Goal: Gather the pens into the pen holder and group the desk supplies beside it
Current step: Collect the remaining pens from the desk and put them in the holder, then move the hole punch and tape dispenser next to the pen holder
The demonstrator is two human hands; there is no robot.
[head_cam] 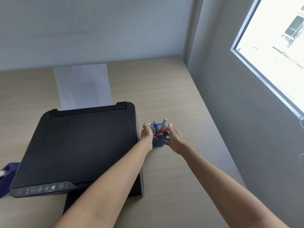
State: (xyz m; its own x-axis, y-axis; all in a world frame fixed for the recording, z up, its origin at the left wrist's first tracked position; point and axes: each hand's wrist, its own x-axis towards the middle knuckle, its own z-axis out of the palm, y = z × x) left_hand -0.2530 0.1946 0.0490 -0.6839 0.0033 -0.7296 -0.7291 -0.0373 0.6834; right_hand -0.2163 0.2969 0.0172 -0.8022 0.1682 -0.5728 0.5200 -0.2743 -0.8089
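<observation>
A: Entry. Nearest the lens: two bare forearms reaching forward, the left one crossing the right front corner of the black printer (79, 148). Confirm?

B: Confirmed. Left hand (146, 132) rests against the left side of the blue mesh pen holder (158, 142), fingers curled round pens at its left edge. Right hand (174, 138) sits at the holder's right side, thumb up by the rim, fingers loosely spread near the mesh. Whether the right palm actually presses the mesh, cannot tell.

A: Holder location?

B: Upright on the surface (172, 96), just beside the printer's right edge, well apart from the wall under the window (271, 51).

A: Contents?

B: Pens (160, 129) standing and leaning inside: blue caps, red-orange tips, one green-topped pen tallest at the back right. No loose pen visible on the surface.

A: Why both hands?

B: Judgement: the two hands bracket the holder, probably to steady it while the leaning pens are pushed upright, or to shift the whole holder. A light mesh cup full of pens would tip easily if pushed from one side.

A: Other items?

B: White paper (82, 86) rising from the printer's rear feed. A dark blue object (9, 175) at the left edge, partly cut off, unidentified. No other desk supplies in view, so the grouping step cannot be judged.
</observation>
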